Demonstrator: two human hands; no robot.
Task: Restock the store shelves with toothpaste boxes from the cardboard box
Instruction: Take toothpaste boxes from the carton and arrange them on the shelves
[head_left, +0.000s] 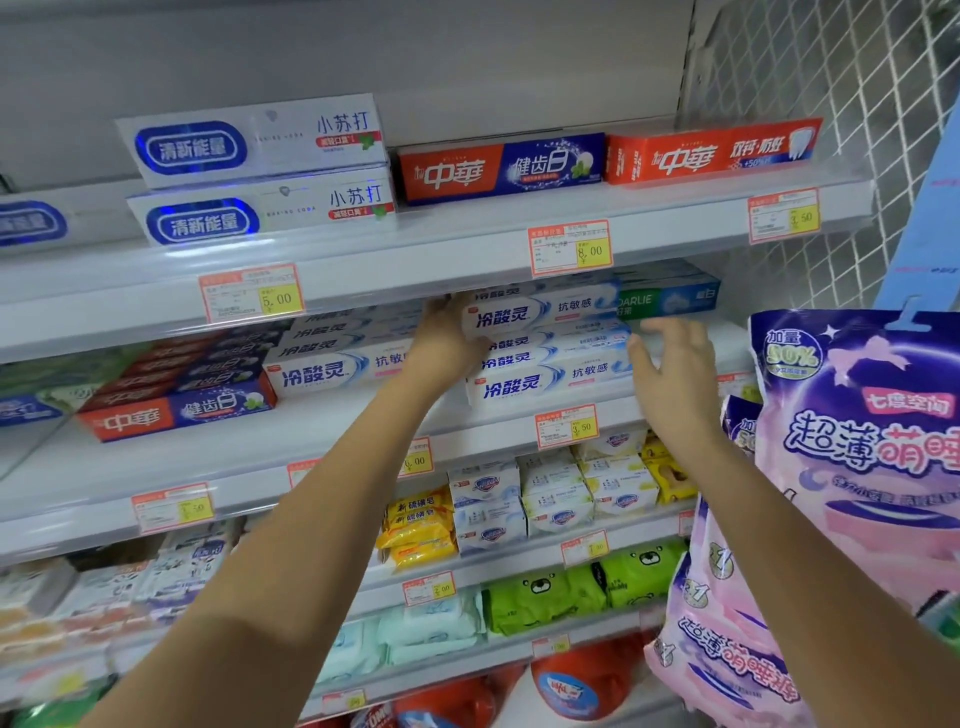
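Observation:
A stack of white and blue toothpaste boxes (545, 374) lies on the second shelf (363, 431). My left hand (447, 340) grips the left end of the stack's upper box (540, 312), thumb on its front. At the stack's right end my right hand (670, 374) has its fingers spread, the fingertips touching the boxes' ends. Another stack of the same boxes (332, 358) sits just left of my left hand. The cardboard box is not in view.
Red and blue toothpaste boxes (176, 405) lie further left, a green and blue box (670, 301) behind on the right. The top shelf (467, 234) holds more boxes. Soap and wipes fill lower shelves. Purple hanging packs (857, 441) crowd the right.

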